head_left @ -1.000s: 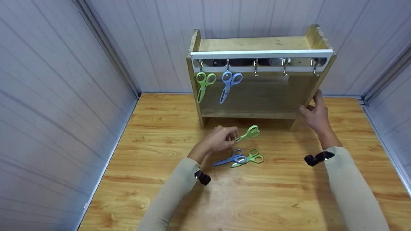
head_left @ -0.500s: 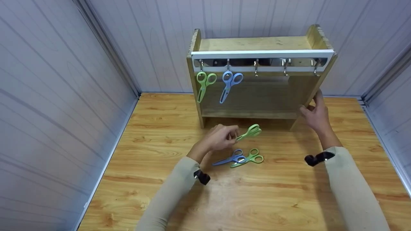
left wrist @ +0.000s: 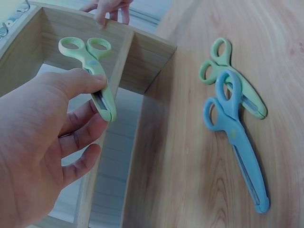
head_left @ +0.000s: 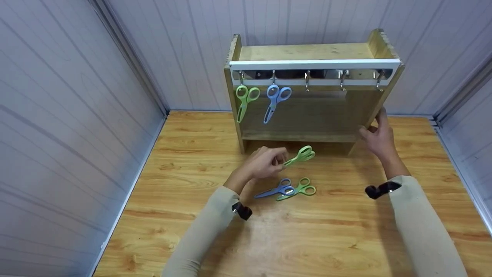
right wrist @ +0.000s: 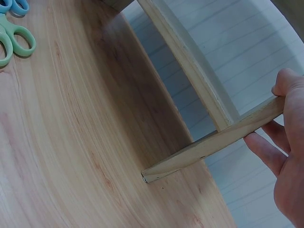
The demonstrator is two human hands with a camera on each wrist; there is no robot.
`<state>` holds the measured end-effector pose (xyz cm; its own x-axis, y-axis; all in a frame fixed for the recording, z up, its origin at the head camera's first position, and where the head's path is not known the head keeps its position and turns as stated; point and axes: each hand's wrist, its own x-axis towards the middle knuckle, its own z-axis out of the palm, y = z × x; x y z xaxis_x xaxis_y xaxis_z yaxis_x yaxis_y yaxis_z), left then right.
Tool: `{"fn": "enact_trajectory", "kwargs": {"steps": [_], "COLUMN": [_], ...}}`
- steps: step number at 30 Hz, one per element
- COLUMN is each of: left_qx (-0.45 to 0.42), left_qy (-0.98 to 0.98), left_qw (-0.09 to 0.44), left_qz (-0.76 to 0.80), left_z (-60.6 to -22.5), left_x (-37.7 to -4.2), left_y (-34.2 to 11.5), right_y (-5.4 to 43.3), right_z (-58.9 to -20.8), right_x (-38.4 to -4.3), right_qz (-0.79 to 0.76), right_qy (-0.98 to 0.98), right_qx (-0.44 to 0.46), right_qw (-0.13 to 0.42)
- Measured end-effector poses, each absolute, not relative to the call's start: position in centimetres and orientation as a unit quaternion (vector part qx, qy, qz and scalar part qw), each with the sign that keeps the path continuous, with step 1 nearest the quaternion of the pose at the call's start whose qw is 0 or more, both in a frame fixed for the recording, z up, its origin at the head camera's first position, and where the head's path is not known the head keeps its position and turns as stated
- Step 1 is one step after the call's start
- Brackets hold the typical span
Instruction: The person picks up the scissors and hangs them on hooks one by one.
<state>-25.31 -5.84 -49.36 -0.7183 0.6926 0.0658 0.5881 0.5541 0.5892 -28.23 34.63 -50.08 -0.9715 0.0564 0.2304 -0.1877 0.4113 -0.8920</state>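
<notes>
My left hand (head_left: 265, 161) pinches a pair of green scissors (left wrist: 97, 80) by the blades, handles pointing away from the palm, above the tabletop. In the head view my right hand (head_left: 378, 140) grips the right side panel (right wrist: 213, 140) of a wooden shelf, thumb on one face and fingers on the other. Blue scissors (head_left: 276, 190) lie on the table, overlapping a second green pair (head_left: 305, 188). From the rack's two leftmost hooks hang green scissors (head_left: 243, 102) and blue scissors (head_left: 272, 102).
The wooden shelf (head_left: 300, 137) stands near the back wall (head_left: 200, 50). Across its upper front runs a white hook rack (head_left: 315, 65); its three hooks to the right, including a middle hook (head_left: 307, 81), bear nothing. A side wall (head_left: 69, 127) bounds the wooden table (head_left: 307, 238) at left.
My left hand has risen slightly toward the shelf with the green scissors in it. The right hand keeps its grip on the side panel, and the scissors on the table stay put.
</notes>
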Motion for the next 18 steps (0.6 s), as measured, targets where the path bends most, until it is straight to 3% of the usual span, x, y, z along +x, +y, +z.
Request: {"fn": "enact_trajectory", "kwargs": {"steps": [18], "left_qx": [0.356], "left_qy": [0.868], "left_qw": [0.062], "left_qz": [0.341], "left_z": [-48.2], "left_x": [-25.0], "left_y": [-5.8], "right_y": [34.5], "right_z": [-50.0], "right_x": [-28.5], "right_qz": [0.536], "right_qy": [-0.835], "right_qx": [0.043], "right_qw": [0.121]}}
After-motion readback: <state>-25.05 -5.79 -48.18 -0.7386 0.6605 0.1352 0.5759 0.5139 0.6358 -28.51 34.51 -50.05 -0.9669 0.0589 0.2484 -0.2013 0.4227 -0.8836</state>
